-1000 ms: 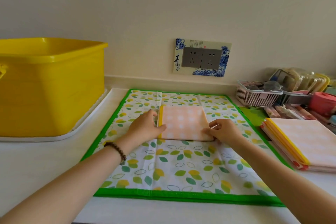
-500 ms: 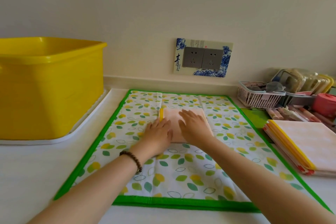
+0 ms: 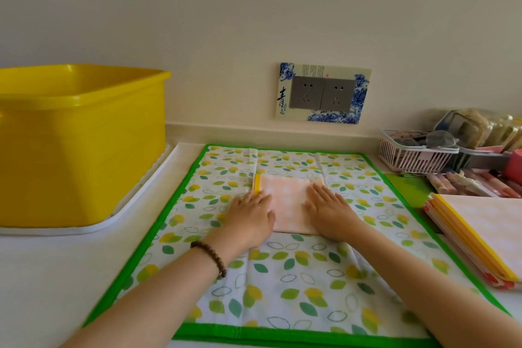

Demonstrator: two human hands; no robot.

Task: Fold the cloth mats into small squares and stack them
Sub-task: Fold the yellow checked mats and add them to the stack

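Note:
A small folded peach cloth mat (image 3: 286, 200) with white dots and a yellow left edge lies on a large leaf-print mat (image 3: 296, 271) with a green border. My left hand (image 3: 250, 215) rests flat over the folded mat's left edge, fingers spread. My right hand (image 3: 329, 210) presses flat on its right side, fingers pointing away from me. Neither hand grips anything. At the right lies a stack of larger cloth mats (image 3: 485, 237), peach on top with yellow edges.
A big yellow plastic tub (image 3: 76, 147) stands on a white tray (image 3: 141, 200) at the left. At the back right are a white basket (image 3: 415, 154), packets and a pink container (image 3: 514, 167). A wall socket plate (image 3: 323, 93) is behind the mat.
One second ago my hands were at the folded mat's outer edges. They met flat on top of it, and now they have spread apart across its surface.

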